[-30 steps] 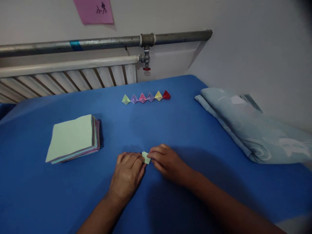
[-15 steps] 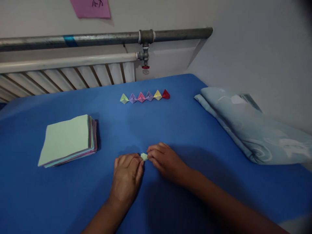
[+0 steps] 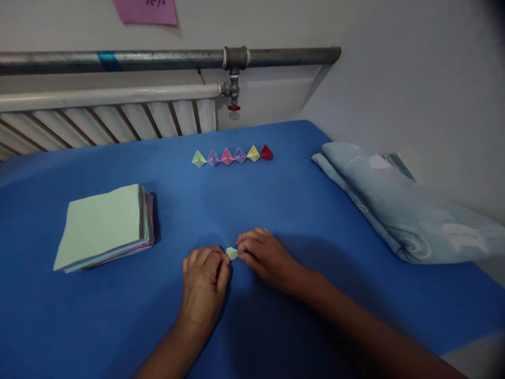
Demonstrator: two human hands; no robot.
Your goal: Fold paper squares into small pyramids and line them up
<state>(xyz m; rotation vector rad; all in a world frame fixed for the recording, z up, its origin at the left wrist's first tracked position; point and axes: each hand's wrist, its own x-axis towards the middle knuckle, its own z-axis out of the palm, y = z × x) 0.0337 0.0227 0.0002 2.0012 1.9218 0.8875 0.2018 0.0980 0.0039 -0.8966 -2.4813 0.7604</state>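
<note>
Between my two hands is a small pale green folded paper (image 3: 232, 253), pinched at both ends just above the blue surface. My left hand (image 3: 205, 276) grips its left end between thumb and fingers. The right end is held by the fingertips of my right hand (image 3: 266, 258). My fingers cover much of the paper, so its full shape is hidden. Beyond the hands, several small folded paper boats (image 3: 226, 157) stand in a row, coloured green, purple, pink, yellow and red.
A thick stack of coloured paper (image 3: 103, 223), pale green on top, lies to the left. On the right is a folded grey-blue cloth (image 3: 379, 195). Behind the blue surface (image 3: 177, 205) run a white radiator (image 3: 158, 118) and a metal pipe (image 3: 165, 60) with a red-handled valve (image 3: 234, 108).
The whole view has shifted slightly. Both hands keep their grip on the green paper, with only small finger movements; the paper looks slightly changed in angle.
</note>
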